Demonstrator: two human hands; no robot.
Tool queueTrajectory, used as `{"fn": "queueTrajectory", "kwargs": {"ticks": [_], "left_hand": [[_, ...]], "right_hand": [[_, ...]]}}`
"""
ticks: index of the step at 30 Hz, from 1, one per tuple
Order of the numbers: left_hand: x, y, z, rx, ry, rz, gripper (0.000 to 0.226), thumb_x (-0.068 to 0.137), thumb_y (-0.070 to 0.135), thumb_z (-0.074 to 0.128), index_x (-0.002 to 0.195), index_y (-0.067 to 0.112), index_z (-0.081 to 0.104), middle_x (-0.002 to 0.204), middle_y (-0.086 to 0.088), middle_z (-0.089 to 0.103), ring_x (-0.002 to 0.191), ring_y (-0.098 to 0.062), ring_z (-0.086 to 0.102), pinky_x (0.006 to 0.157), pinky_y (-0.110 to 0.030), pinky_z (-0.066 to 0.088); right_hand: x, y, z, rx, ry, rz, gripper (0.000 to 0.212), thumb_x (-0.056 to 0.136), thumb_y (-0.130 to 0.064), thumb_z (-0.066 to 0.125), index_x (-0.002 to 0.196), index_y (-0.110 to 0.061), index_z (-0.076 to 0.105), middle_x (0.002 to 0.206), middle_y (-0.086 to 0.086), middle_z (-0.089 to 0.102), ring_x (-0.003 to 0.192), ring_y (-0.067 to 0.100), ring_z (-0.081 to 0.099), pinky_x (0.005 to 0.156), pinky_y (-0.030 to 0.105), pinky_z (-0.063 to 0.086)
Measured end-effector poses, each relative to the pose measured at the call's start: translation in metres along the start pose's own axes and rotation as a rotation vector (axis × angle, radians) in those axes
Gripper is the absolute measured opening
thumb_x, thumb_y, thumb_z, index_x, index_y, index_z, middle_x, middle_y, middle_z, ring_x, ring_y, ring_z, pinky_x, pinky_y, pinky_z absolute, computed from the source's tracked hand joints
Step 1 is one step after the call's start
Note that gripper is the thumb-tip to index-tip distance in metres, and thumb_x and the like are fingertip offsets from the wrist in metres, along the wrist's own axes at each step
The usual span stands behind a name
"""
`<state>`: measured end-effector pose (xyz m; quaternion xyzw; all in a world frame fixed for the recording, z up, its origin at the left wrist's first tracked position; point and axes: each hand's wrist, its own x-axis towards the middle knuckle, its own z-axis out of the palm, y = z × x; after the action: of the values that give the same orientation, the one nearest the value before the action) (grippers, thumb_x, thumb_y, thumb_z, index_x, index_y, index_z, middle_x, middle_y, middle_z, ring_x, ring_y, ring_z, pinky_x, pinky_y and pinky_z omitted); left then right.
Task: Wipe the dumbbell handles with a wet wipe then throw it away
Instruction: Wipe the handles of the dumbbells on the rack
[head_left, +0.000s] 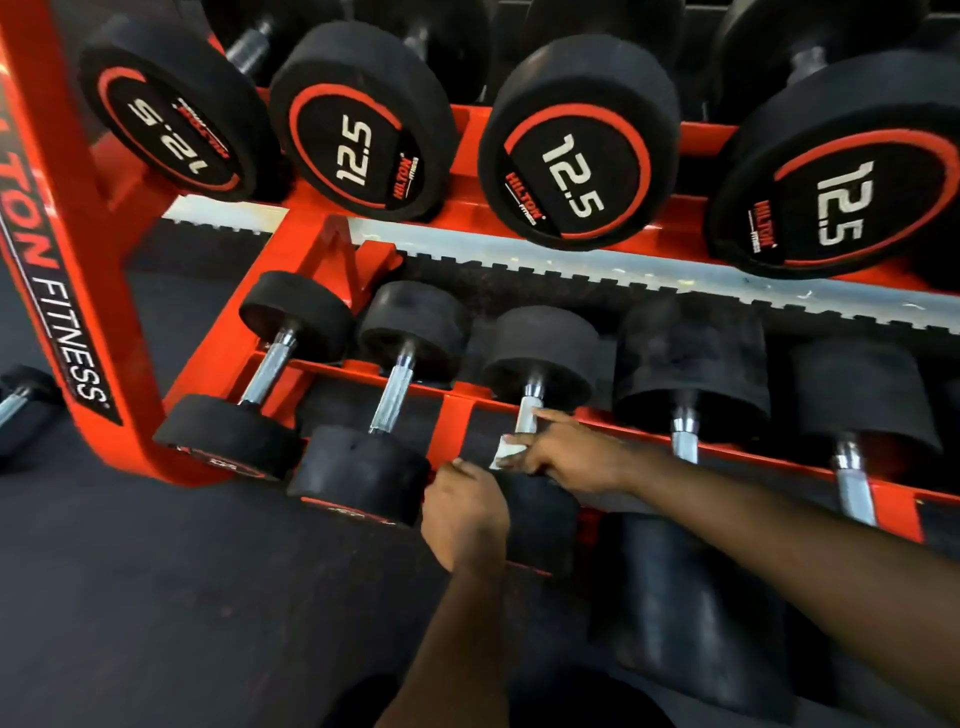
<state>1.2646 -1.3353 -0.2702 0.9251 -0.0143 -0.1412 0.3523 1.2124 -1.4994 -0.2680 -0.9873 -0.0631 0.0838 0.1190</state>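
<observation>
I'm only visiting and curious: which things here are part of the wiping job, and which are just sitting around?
Part of the job: wet wipe, right hand holding it on the third dumbbell handle, left hand gripping that dumbbell's near head, other lower-row handles.
Just there: 12.5 dumbbells above, red rack, dark floor.

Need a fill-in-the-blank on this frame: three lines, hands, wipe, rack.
1. The right hand holds a ___ wipe on a handle.
2. The left hand rests on the ___ lower-shelf dumbbell from the left.
3. The upper-shelf dumbbells read ___.

Missing words: white; third; 12.5
</observation>
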Motion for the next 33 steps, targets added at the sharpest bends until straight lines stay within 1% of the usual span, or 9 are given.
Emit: {"fn": "queueTrajectory", "kwargs": {"ticks": [4, 6, 8, 12, 16, 21, 24, 28, 33], "left_hand": [[-0.001, 0.002, 0.0, -0.046, 0.013, -0.012, 0.042, 0.106, 0.03, 0.034, 0.12, 0.005, 0.065, 0.123, -0.022, 0.065, 0.114, -0.042, 0.06, 0.095, -0.044, 0.044], [-0.001, 0.002, -0.003, -0.04, 0.007, -0.024, 0.042, 0.106, 0.031, 0.034, 0.123, 0.006, 0.064, 0.125, -0.021, 0.064, 0.116, -0.041, 0.059, 0.096, -0.043, 0.043], [-0.002, 0.002, -0.003, -0.047, 0.0, -0.027, 0.043, 0.106, 0.032, 0.034, 0.124, 0.007, 0.064, 0.126, -0.021, 0.064, 0.116, -0.04, 0.059, 0.096, -0.043, 0.043], [-0.004, 0.002, -0.001, -0.062, 0.003, -0.019, 0.043, 0.106, 0.031, 0.033, 0.12, 0.006, 0.065, 0.122, -0.021, 0.066, 0.113, -0.04, 0.06, 0.095, -0.043, 0.044], [-0.003, 0.001, -0.002, -0.069, -0.016, -0.023, 0.044, 0.106, 0.033, 0.032, 0.12, 0.008, 0.066, 0.122, -0.02, 0.066, 0.113, -0.04, 0.06, 0.096, -0.043, 0.044], [-0.004, 0.001, -0.002, -0.067, -0.026, -0.023, 0.043, 0.106, 0.034, 0.033, 0.121, 0.011, 0.065, 0.121, -0.018, 0.066, 0.113, -0.038, 0.061, 0.096, -0.043, 0.044], [-0.002, -0.001, -0.002, -0.061, -0.02, -0.019, 0.042, 0.105, 0.036, 0.032, 0.118, 0.014, 0.066, 0.117, -0.015, 0.068, 0.109, -0.035, 0.062, 0.096, -0.044, 0.047], [-0.001, 0.0, -0.001, -0.052, -0.016, -0.01, 0.042, 0.105, 0.034, 0.034, 0.118, 0.012, 0.067, 0.118, -0.016, 0.068, 0.111, -0.035, 0.062, 0.095, -0.043, 0.046], [-0.002, -0.001, -0.005, -0.06, -0.022, -0.019, 0.042, 0.105, 0.033, 0.034, 0.118, 0.011, 0.067, 0.12, -0.017, 0.067, 0.112, -0.037, 0.061, 0.094, -0.043, 0.045]], "right_hand": [[0.048, 0.001, -0.013, -0.2, -0.268, 0.02, 0.02, 0.082, -0.009, 0.057, 0.087, -0.026, 0.067, 0.095, -0.008, 0.071, 0.1, 0.013, 0.064, 0.117, 0.043, 0.017], [0.063, -0.003, -0.017, -0.254, -0.364, 0.038, 0.019, 0.083, -0.011, 0.053, 0.088, -0.025, 0.065, 0.094, -0.008, 0.071, 0.105, 0.012, 0.063, 0.118, 0.049, 0.013], [0.059, 0.0, -0.017, -0.266, -0.376, 0.029, 0.025, 0.084, -0.014, 0.056, 0.1, -0.027, 0.069, 0.106, -0.008, 0.07, 0.121, 0.013, 0.057, 0.119, 0.052, 0.007], [0.031, 0.016, -0.012, -0.153, -0.276, -0.013, 0.033, 0.086, -0.016, 0.061, 0.113, -0.033, 0.069, 0.12, -0.004, 0.061, 0.13, 0.012, 0.049, 0.119, 0.052, -0.009], [0.048, 0.005, -0.015, -0.118, -0.278, 0.041, 0.029, 0.088, -0.01, 0.051, 0.088, -0.035, 0.066, 0.097, -0.012, 0.064, 0.131, 0.012, 0.048, 0.117, 0.055, -0.013], [0.067, -0.008, -0.013, -0.214, -0.383, 0.071, 0.025, 0.091, -0.015, 0.05, 0.104, -0.028, 0.067, 0.113, -0.003, 0.067, 0.117, 0.019, 0.057, 0.12, 0.054, -0.003], [0.052, 0.004, -0.015, -0.194, -0.329, -0.016, 0.022, 0.09, -0.021, 0.057, 0.108, -0.029, 0.067, 0.123, -0.003, 0.064, 0.126, 0.018, 0.053, 0.12, 0.055, -0.006], [0.059, -0.001, -0.016, -0.166, -0.355, 0.064, 0.02, 0.092, -0.024, 0.053, 0.103, -0.03, 0.07, 0.107, -0.011, 0.07, 0.121, 0.011, 0.057, 0.119, 0.055, -0.006], [0.071, -0.016, -0.012, -0.252, -0.39, 0.058, 0.03, 0.086, -0.008, 0.05, 0.102, -0.026, 0.068, 0.102, -0.004, 0.071, 0.109, 0.016, 0.061, 0.121, 0.054, 0.003]]}}
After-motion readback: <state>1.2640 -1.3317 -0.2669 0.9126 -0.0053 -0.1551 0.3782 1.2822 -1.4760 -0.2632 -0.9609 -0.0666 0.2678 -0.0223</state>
